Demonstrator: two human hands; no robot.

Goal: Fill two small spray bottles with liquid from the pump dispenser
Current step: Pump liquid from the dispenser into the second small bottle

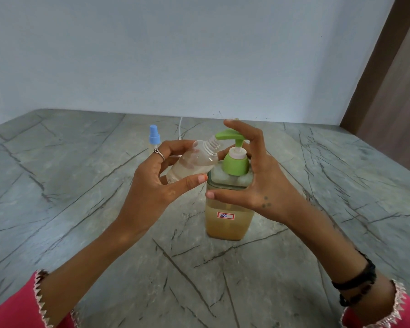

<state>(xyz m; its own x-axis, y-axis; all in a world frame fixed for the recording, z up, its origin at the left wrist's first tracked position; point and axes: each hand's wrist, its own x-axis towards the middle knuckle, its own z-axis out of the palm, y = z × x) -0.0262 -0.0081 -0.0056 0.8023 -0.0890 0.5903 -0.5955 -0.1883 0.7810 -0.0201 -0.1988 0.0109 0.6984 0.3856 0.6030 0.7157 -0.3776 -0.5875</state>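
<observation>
The small clear spray bottle [191, 163] is held at the centre of the frame, tilted so that its open threaded neck is brought up just under the green spout of the pump dispenser [230, 185]. It is gripped around the body by the left hand [159, 183], thumb below and fingers wrapped over the far side. A little pale liquid can be seen lying along the lower side of the bottle, so it is judged to be only partly filled and still very light. Thin plastic like this is likely to flex if squeezed, and any drip would make it slick; the mid-body hold, clear of the neck, looks the sensible one.

The dispenser is judged to be the heavy, stable piece: a square clear container, well filled with amber liquid, standing on the marbled grey table [81, 185] and marked with a small label. Its shoulder is clasped by the right hand [253, 183], thumb on the near face, while the index finger is arched over the pump head, ready to be pressed. Both forearms are angled in from the lower corners of the frame.

A second bottle with a blue spray cap [154, 137] is glimpsed behind the left hand, left of centre, mostly hidden.
</observation>
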